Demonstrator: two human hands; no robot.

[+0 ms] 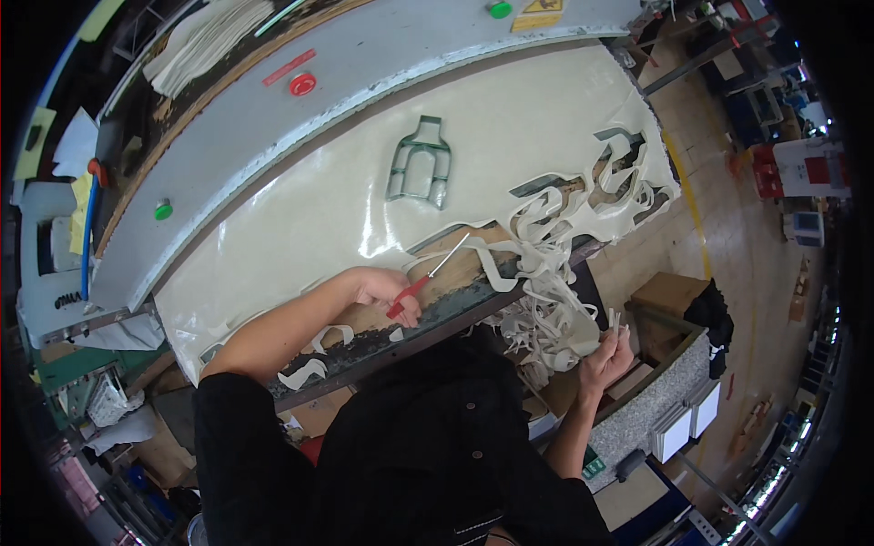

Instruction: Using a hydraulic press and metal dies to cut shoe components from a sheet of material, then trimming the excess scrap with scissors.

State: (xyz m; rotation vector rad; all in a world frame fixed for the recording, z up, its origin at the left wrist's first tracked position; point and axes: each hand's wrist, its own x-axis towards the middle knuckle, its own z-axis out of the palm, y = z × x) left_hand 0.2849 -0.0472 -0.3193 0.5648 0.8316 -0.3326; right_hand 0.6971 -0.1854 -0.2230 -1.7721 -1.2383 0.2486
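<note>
My left hand [387, 289] is closed round a red-handled tool [411, 293] with a slim silver shaft pointing away to the right. Whether it is scissors or a screwdriver, I cannot tell. It rests over the near edge of the table, above a bare brown patch. My right hand [607, 358], low at the right past the table edge, pinches off-white scrap strips [569, 328]. These hang in a tangle over the edge. A green-edged metal cutting die [421, 164] lies on the off-white sheet [300, 196], beyond my left hand.
A grey machine beam [364, 68] with a red button [302, 85] and green buttons spans the far side. Cut-out remnants [619, 182] cover the table's right end. A cardboard box [669, 298] and a speckled grey panel [651, 391] stand at the right.
</note>
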